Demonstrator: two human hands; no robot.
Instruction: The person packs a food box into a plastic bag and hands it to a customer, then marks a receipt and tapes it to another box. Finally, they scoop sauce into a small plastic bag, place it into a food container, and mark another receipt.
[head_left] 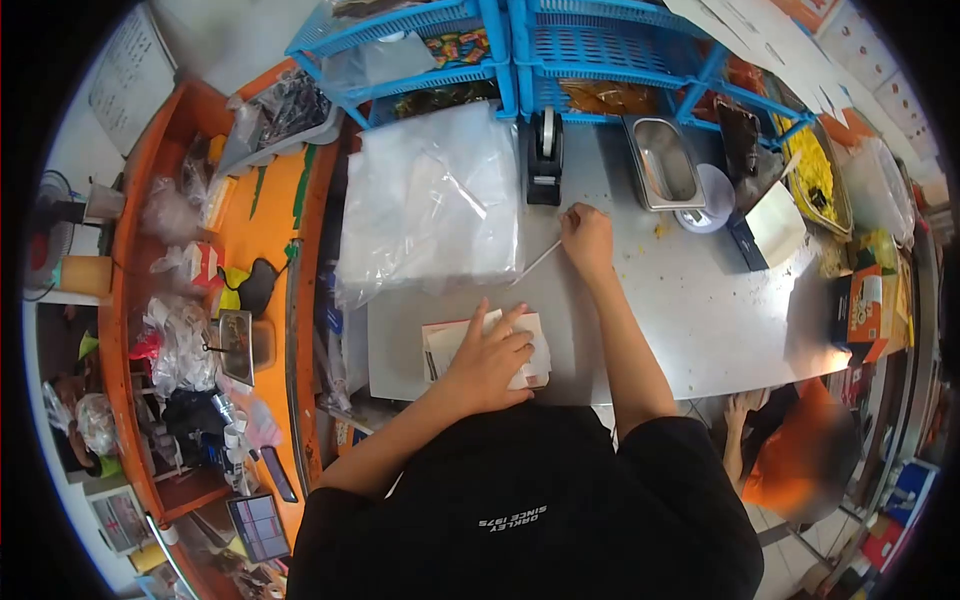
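Note:
My left hand [492, 358] lies with its fingers spread on a small stack of pale paper [440, 345] near the front edge of the metal table [690, 330]. Farther forward, my right hand [587, 240] is closed on a thin white stick-like item [540, 260], which slants down to the left. Its lower end reaches the edge of a pile of clear plastic bags [430, 200]. Just beyond my right hand stands a black tape dispenser [544, 160].
Blue racks [600, 50] line the back. A steel container [665, 165], a round scale [708, 200] and a tray of yellow food [815, 175] stand right. An orange shelf [265, 220] is left. A person in orange [800, 450] is at lower right.

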